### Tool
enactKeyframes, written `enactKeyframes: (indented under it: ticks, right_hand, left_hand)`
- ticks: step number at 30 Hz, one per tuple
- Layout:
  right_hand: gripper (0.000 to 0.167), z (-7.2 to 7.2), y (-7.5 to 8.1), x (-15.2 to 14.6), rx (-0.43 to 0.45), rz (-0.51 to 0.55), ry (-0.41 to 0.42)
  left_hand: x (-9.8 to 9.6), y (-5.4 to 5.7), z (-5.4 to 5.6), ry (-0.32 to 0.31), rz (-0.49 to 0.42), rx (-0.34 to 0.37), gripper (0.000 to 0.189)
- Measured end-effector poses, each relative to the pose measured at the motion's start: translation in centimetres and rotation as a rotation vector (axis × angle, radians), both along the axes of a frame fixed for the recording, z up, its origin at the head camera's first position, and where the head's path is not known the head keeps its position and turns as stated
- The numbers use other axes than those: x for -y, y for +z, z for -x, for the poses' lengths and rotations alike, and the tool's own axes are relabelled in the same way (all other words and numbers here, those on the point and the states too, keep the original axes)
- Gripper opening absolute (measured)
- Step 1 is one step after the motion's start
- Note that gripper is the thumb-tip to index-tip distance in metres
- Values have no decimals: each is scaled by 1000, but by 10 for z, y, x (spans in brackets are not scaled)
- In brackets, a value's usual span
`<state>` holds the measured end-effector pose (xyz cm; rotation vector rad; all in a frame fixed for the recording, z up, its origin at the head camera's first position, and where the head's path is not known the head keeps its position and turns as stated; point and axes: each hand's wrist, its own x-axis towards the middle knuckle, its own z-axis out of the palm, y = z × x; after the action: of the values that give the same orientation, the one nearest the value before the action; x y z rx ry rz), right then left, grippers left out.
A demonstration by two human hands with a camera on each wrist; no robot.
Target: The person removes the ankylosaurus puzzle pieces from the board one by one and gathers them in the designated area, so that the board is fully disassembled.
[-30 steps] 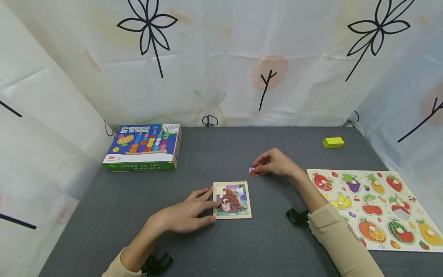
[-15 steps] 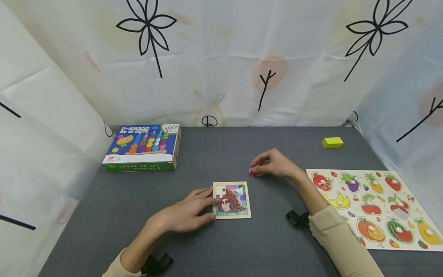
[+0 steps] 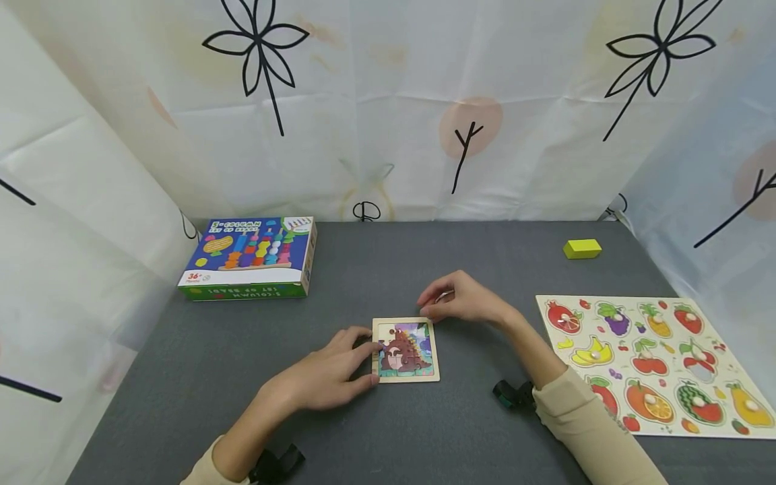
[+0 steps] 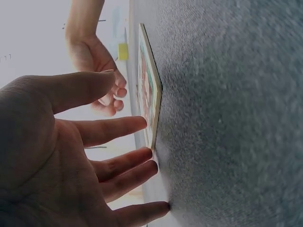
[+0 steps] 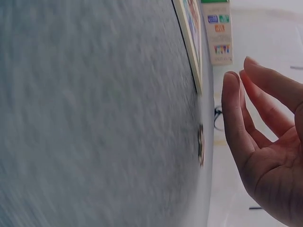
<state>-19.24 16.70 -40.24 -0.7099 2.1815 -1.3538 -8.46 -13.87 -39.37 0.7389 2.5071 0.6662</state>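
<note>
So the little framed puzzle (image 3: pixel 409 353) with the brown spiky dinosaur is lying flat on the grey table (image 3: pixel 364 431), right between the person's two hands. It's got a pale patch at the picture's upper left, close to where the fingers are.

Left hand (image 3: pixel 321 377) is right up against it: fingers spread out and relaxed, tips at the puzzle's left edge, index reaching over the rim. It's touching, not wrapped around anything. The left wrist view shows the fingers nicely fanned, pinky tip down by the tabletop.

Right hand (image 3: pixel 463 296) is up at the far right corner, with the puzzle just below and left of its fingertips. Fingers are loosely bent, thumb and index tips near each other with a bit of a gap, and I don't see anything pinched in there. From the right wrist it looks lifted off the table. Can't really tell from the head view whether the thumb brushes the rim.

There's also a small flat piece (image 5: pixel 200 144) lying on the table by that hand, a little apart from the puzzle's corner. It's nearly edge-on, so no clue what's printed on it.

Further out: a blue bead-game box (image 3: pixel 248 259) back left, a yellow block (image 3: pixel 582 249) back right, and a fruit board (image 3: pixel 673 374) beyond the right sleeve (image 3: pixel 594 428).
</note>
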Motion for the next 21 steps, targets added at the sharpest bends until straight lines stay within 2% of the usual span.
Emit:
enactKeyframes:
  ticks: [5, 13, 21]
  right_hand:
    - [23, -6, -1, 15, -6, -12, 56]
    - [17, -10, -4, 36, -23, -50, 152]
    - [16, -7, -6, 48, -51, -113, 194]
  left_hand:
    - [-4, 1, -3, -57, 24, -65, 56]
    - [-12, -1, -9, -128, 1, -79, 58]
    - [-16, -8, -10, -173, 28, -118, 60]
